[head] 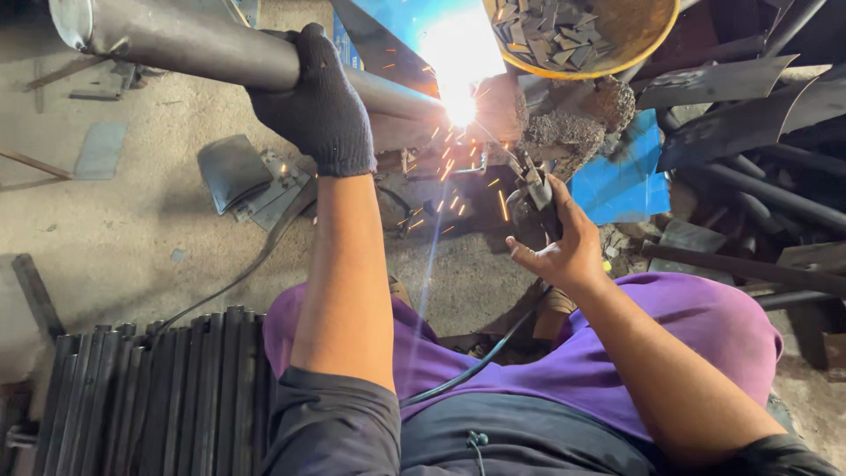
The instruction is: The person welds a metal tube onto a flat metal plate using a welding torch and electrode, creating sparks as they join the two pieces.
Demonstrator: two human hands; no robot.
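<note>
Sandy workshop ground [132, 220] lies under you, littered with dark metal offcuts, and you are crouched over it in purple trousers.

Your right hand [564, 251], bare, is closed round the electrode holder [536, 203], its rod angled up and left to the white arc [458, 106]. Orange sparks fall from that point toward your knees. A dark cable [476, 361] runs from the holder back across your lap.

Your left hand [319, 101], in a black knit glove, is wrapped over the top of the grey steel pipe [203, 44], which lies slanted from the upper left down to the arc, so the weld point sits at the pipe's lower end where it meets a rough, slag-crusted lump of metal [573, 123].

By the look of it you are mid-bead. The next move likely calls for a steady pipe and the same short rod gap while you creep along the joint.

Further out, a yellow bowl of small metal pieces [617, 35] sits just above the arc, a blue sheet [630, 181] lies to its right, and a bundle of black bars [167, 397] rests by your left knee.
</note>
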